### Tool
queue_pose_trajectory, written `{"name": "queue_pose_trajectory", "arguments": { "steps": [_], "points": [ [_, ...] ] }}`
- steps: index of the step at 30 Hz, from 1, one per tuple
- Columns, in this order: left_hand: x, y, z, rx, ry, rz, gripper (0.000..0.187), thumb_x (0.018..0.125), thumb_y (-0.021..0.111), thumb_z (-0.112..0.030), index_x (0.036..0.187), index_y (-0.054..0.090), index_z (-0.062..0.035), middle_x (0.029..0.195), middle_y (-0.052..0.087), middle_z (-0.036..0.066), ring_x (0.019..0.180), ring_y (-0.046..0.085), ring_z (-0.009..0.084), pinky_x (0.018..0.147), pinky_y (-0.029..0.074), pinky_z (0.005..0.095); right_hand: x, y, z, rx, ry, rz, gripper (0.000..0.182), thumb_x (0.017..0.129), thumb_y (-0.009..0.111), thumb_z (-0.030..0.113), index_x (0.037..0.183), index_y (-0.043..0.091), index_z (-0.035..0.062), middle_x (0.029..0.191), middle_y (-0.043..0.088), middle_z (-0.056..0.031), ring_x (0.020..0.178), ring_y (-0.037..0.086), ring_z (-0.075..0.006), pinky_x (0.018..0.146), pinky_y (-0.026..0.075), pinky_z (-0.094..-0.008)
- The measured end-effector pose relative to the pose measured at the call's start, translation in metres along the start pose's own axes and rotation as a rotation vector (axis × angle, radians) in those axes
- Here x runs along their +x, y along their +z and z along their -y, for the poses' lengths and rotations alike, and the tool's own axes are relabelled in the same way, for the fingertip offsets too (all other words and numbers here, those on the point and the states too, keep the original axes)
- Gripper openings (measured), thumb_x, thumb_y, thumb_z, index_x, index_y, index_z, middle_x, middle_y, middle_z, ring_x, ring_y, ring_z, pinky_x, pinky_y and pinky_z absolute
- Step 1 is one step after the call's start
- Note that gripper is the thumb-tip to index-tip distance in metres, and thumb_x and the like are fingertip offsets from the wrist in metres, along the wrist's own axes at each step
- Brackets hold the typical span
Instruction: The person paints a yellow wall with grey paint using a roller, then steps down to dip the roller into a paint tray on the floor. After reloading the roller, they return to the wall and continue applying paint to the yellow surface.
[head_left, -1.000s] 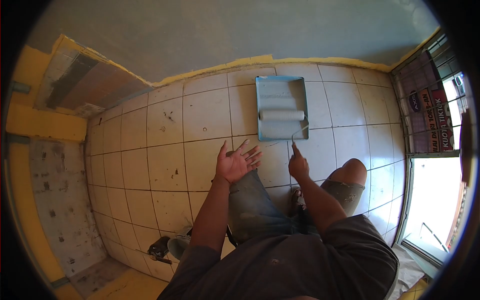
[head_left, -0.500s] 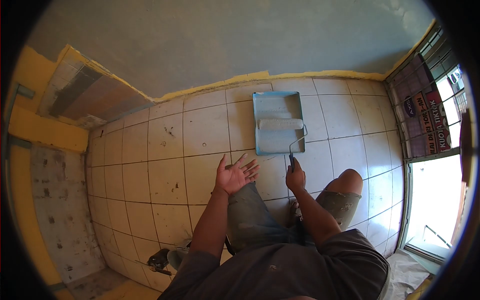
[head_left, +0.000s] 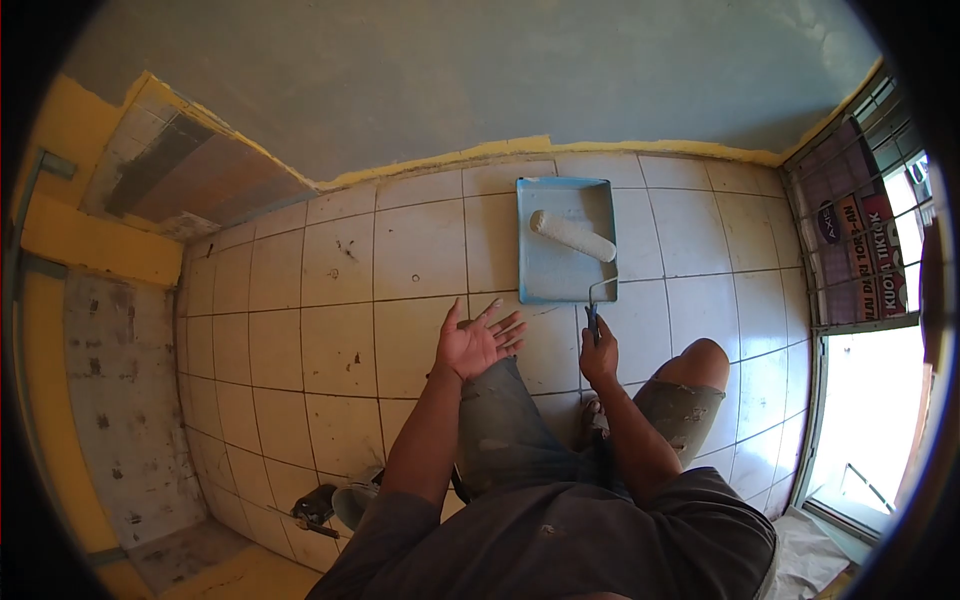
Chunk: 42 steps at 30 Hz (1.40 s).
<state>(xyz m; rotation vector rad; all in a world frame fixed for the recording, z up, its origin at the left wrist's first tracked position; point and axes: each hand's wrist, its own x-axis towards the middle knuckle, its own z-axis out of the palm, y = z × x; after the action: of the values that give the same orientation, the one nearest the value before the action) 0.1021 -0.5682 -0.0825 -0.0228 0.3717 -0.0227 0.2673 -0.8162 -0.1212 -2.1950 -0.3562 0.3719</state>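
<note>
My right hand (head_left: 600, 352) is closed round the dark handle of a paint roller (head_left: 572, 236). The roller's pale, fluffy sleeve slants over a blue paint tray (head_left: 523, 262), its left end higher up in the view than its right. Whitish-grey paint coats the bottom of the tray, which lies on the tiles. Over my left knee, my left hand (head_left: 478, 340) is held palm up, fingers spread, with nothing in it.
A grey wall (head_left: 420, 80) with a yellow lower edge runs behind the tray. White floor tiles (head_left: 255, 350) carry dark specks. A bucket (head_left: 352, 503) and a dark object (head_left: 314, 505) stand at my lower left. A barred window and bright doorway (head_left: 865, 410) are at the right.
The roller has turned from nearly level to slanting, its left end swung away from me and its right end towards me. My left hand stays spread in much the same place.
</note>
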Motion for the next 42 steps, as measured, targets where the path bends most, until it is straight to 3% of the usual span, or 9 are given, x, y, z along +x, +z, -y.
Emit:
{"name": "queue_pose_trajectory", "arguments": {
  "steps": [10, 18, 22, 24, 28, 31, 33, 36, 42],
  "points": [
    [0.003, 0.002, -0.003, 0.002, 0.005, 0.021, 0.098, 0.095, 0.056, -0.072, 0.167, 0.022, -0.0153, 0.164, 0.033, 0.027, 0.153, 0.032, 0.0456, 0.125, 0.027, 0.0645, -0.005, -0.005, 0.009, 0.111, 0.078, 0.083, 0.052, 0.100, 0.062, 0.019, 0.142, 0.056, -0.0114, 0.114, 0.072, -0.0313, 0.103, 0.072, -0.0406, 0.095, 0.053, -0.0448],
    [0.001, -0.001, 0.001, -0.017, 0.003, 0.014, 0.098, 0.094, 0.058, -0.072, 0.166, 0.022, -0.0152, 0.164, 0.033, 0.026, 0.153, 0.031, 0.0455, 0.124, 0.027, 0.0642, -0.012, -0.012, 0.024, 0.225, 0.198, 0.162, 0.053, 0.100, 0.064, 0.020, 0.143, 0.055, -0.0104, 0.082, 0.067, -0.0133, 0.074, 0.062, -0.0210, 0.072, 0.052, -0.0384],
    [0.001, 0.003, -0.003, -0.008, 0.004, 0.005, 0.099, 0.094, 0.058, -0.072, 0.167, 0.020, -0.0153, 0.164, 0.033, 0.026, 0.153, 0.031, 0.0451, 0.124, 0.028, 0.0640, -0.016, -0.005, 0.028, 0.247, 0.237, 0.165, 0.051, 0.100, 0.064, 0.020, 0.140, 0.057, -0.0106, 0.084, 0.068, -0.0169, 0.076, 0.065, -0.0261, 0.075, 0.052, -0.0410],
    [0.001, 0.000, -0.002, -0.012, 0.001, 0.009, 0.100, 0.094, 0.058, -0.072, 0.167, 0.020, -0.0153, 0.165, 0.032, 0.026, 0.153, 0.031, 0.0452, 0.124, 0.028, 0.0639, -0.016, 0.005, -0.002, 0.075, -0.005, 0.049, 0.047, 0.100, 0.064, 0.020, 0.136, 0.059, -0.0102, 0.085, 0.069, -0.0202, 0.078, 0.067, -0.0320, 0.077, 0.052, -0.0441],
    [0.000, 0.002, -0.004, -0.014, 0.004, -0.003, 0.100, 0.094, 0.058, -0.072, 0.167, 0.020, -0.0154, 0.165, 0.032, 0.026, 0.154, 0.031, 0.0452, 0.124, 0.028, 0.0641, -0.015, 0.002, 0.008, 0.158, 0.087, 0.110, 0.043, 0.100, 0.064, 0.020, 0.132, 0.061, -0.0091, 0.087, 0.070, -0.0232, 0.082, 0.068, -0.0374, 0.079, 0.052, -0.0473],
    [-0.001, 0.003, -0.005, -0.005, 0.002, 0.012, 0.097, 0.096, 0.054, -0.073, 0.167, 0.021, -0.0169, 0.162, 0.037, 0.024, 0.152, 0.034, 0.0437, 0.124, 0.030, 0.0619, -0.012, -0.001, 0.000, 0.016, -0.056, 0.018, 0.040, 0.099, 0.064, 0.020, 0.128, 0.062, -0.0071, 0.087, 0.070, -0.0215, 0.079, 0.068, -0.0331, 0.077, 0.052, -0.0456],
    [0.002, 0.003, -0.006, -0.010, 0.000, 0.024, 0.097, 0.096, 0.054, -0.073, 0.167, 0.021, -0.0171, 0.162, 0.036, 0.025, 0.152, 0.034, 0.0438, 0.124, 0.029, 0.0619, 0.001, -0.005, 0.004, 0.255, 0.247, 0.279, 0.038, 0.100, 0.064, 0.021, 0.129, 0.062, -0.0034, 0.080, 0.067, -0.0121, 0.065, 0.063, -0.0216, 0.062, 0.050, -0.0385],
    [0.000, 0.003, -0.005, -0.023, -0.007, 0.021, 0.097, 0.096, 0.054, -0.074, 0.168, 0.021, -0.0175, 0.162, 0.036, 0.025, 0.152, 0.033, 0.0438, 0.124, 0.029, 0.0619, -0.010, -0.015, 0.032, 0.495, 0.459, 0.335, 0.036, 0.102, 0.063, 0.021, 0.131, 0.062, 0.0005, 0.074, 0.059, -0.0017, 0.055, 0.053, -0.0099, 0.049, 0.042, -0.0294],
    [0.000, 0.002, -0.006, -0.009, -0.001, 0.010, 0.098, 0.096, 0.054, -0.074, 0.168, 0.019, -0.0171, 0.162, 0.036, 0.024, 0.152, 0.033, 0.0441, 0.124, 0.029, 0.0621, -0.015, -0.020, 0.046, 0.521, 0.378, 0.324, 0.034, 0.103, 0.060, 0.017, 0.133, 0.061, 0.0008, 0.073, 0.057, -0.0001, 0.053, 0.053, -0.0093, 0.048, 0.043, -0.0278]
  ]
}}
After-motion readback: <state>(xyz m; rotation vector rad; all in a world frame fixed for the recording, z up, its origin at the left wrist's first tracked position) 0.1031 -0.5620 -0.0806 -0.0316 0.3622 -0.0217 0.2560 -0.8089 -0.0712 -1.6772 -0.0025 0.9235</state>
